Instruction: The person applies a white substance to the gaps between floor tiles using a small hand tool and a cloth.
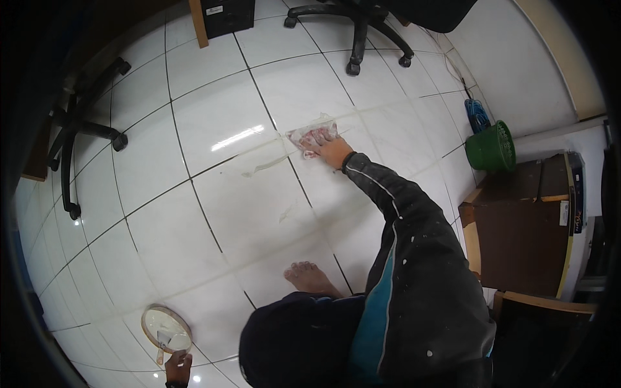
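On the white tiled floor (213, 213), my right hand (335, 153) presses a crumpled white and red rag (303, 135) down with its fingers bent over it. Pale streaks and smears of filler-like paste (266, 166) mark the tiles and joints around the rag. At the lower left, a shallow round container (150, 318) holds whitish paste. A putty knife (160, 354) rests in it, its handle sticking out over the rim. My left hand (178, 368) is at the container's near rim, fingers closed on the edge; part of this hand is cut off by the picture's border.
Wheeled chair bases stand at the far side (359, 32) and at the left (84, 129). A green bucket (490, 147) beside a coiled blue cable (477, 116) sits by the right wall. Brown wooden furniture (517, 226) lines the right. My bare foot (310, 278) is near the middle.
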A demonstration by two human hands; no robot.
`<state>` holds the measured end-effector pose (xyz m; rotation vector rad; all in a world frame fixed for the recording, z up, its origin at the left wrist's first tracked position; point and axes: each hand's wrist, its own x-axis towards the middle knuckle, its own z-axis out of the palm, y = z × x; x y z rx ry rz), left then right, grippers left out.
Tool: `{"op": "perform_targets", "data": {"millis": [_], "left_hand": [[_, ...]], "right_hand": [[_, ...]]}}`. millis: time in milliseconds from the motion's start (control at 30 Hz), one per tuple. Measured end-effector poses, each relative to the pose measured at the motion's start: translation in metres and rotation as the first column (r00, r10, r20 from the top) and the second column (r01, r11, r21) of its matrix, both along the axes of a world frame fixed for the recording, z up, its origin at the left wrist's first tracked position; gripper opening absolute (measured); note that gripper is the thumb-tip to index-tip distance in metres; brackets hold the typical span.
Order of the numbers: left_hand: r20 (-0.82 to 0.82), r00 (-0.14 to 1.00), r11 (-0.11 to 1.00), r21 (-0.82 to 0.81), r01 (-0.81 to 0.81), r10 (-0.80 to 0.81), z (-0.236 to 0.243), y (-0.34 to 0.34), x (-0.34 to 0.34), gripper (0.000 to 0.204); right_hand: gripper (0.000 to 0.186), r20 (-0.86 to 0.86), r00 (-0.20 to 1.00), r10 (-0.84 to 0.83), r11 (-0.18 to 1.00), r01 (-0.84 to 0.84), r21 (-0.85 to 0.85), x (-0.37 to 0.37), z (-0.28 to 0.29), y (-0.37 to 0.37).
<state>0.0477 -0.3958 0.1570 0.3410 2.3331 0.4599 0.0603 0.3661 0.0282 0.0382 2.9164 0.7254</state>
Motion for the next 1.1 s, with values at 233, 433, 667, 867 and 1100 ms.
{"op": "perform_targets", "data": {"millis": [233,433,667,867,1100], "left_hand": [[0.062,0.985,0.926,-0.355,-0.130,0.162,0.121,-0.051,0.061,0.031],[0.061,0.940,0.916,-0.253,-0.311,0.336,0.135,-0.045,0.091,0.032],[-0.450,0.627,0.757,-0.203,0.622,-0.636,0.046,-0.116,0.086,0.037],[0.134,0.959,0.945,-0.252,-0.210,0.249,0.067,-0.046,0.067,0.040],[0.212,0.819,0.834,0.031,-0.551,0.533,0.047,-0.039,0.093,0.042]], "right_hand": [[0.074,0.147,0.955,-0.256,0.785,0.294,-0.546,0.013,0.055,0.059],[0.068,0.061,0.937,-0.345,0.542,0.252,-0.802,-0.007,0.002,0.163],[0.070,0.086,0.974,-0.210,0.681,0.209,-0.702,-0.067,-0.019,0.039],[0.063,-0.014,0.967,-0.256,0.529,0.128,-0.839,-0.169,0.005,-0.154],[0.030,-0.016,0.950,-0.312,0.409,0.118,-0.905,-0.303,-0.009,-0.363]]}}
